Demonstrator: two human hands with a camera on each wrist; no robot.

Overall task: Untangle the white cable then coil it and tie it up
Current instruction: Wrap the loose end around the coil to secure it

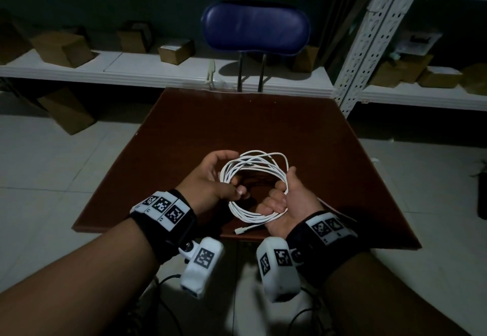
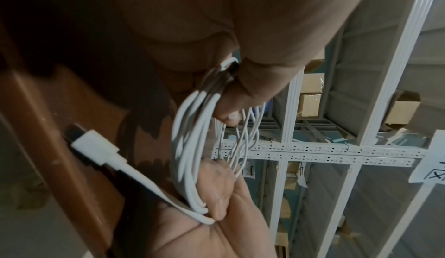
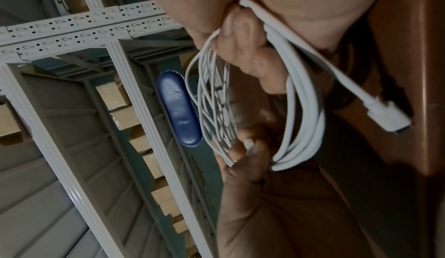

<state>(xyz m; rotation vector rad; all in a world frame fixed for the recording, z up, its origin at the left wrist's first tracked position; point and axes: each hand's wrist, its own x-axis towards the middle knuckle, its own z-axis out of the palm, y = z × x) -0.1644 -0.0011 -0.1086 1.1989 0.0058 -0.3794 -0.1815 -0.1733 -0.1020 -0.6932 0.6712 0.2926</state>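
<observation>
The white cable (image 1: 253,169) is wound into a round coil of several loops, held up just above the brown table (image 1: 237,124). My left hand (image 1: 210,180) pinches the coil's left side between thumb and fingers (image 2: 228,110). My right hand (image 1: 290,198) grips the coil's right and lower side, its fingers (image 3: 253,53) curled round the bundle. A loose end with a white connector (image 1: 241,231) hangs from the right hand towards the table's near edge; this connector (image 2: 96,146) (image 3: 385,115) also shows in both wrist views.
A blue-backed chair (image 1: 255,27) stands behind the table's far edge. White metal shelves (image 1: 158,69) with cardboard boxes (image 1: 176,51) run along the back, and a perforated shelf post (image 1: 369,45) rises at the right. Pale floor tiles surround the table.
</observation>
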